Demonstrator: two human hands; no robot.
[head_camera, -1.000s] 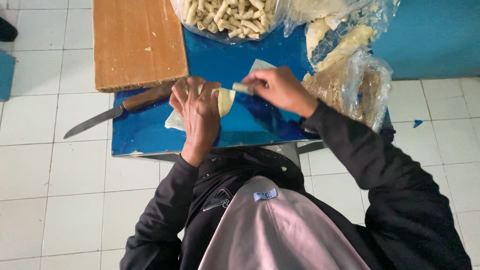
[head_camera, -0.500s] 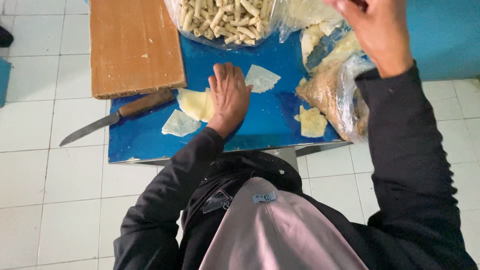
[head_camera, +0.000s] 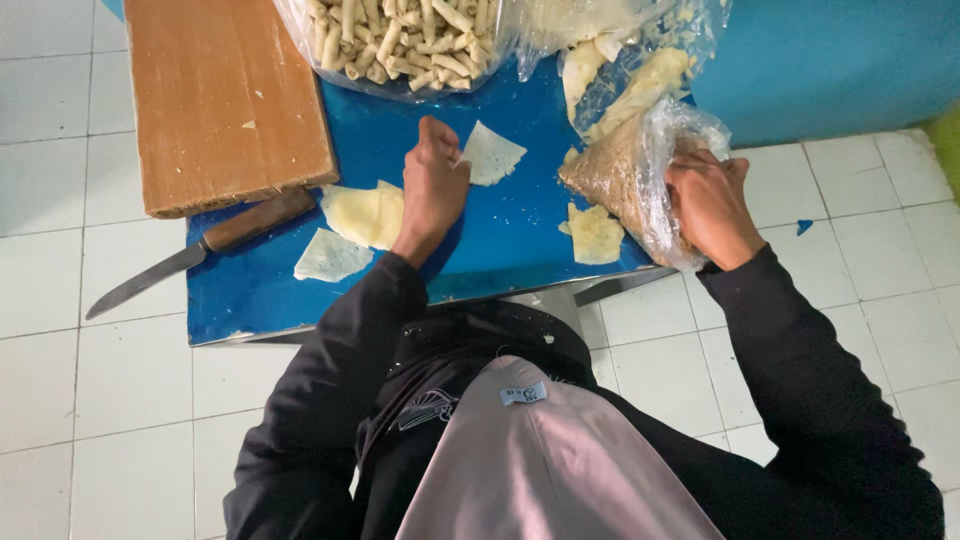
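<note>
Blue and glossy, the small low table (head_camera: 500, 250) carries all my things, so I can reach them without moving. My left hand (head_camera: 432, 190) lies on it near the middle, fingers curled, and its fingertips pinch the corner of a thin pale triangular dough sheet (head_camera: 492, 155), which lies flat just to the right of the hand. I judge I hold only the corner because the sheet is soft and would tear or fold. Its long axis goes from near-left to far-right, with the pointed end toward the far side.

My right hand (head_camera: 708, 205) is at the right edge of the table, inside the mouth of a clear plastic bag of brown crumbly filling (head_camera: 625, 175); whether it is grasping filling I cannot tell, because the bag hides the fingers.

More pale sheets (head_camera: 365, 213) wait flat to the left of my left hand, one other piece (head_camera: 594, 235) near the bag. At the far edge a clear bag of finished small rolls (head_camera: 400, 40) stands. On the left, a thick wooden cutting board (head_camera: 225, 100) and a knife with wooden handle (head_camera: 190, 260), its blade pointing left over the table edge.
</note>
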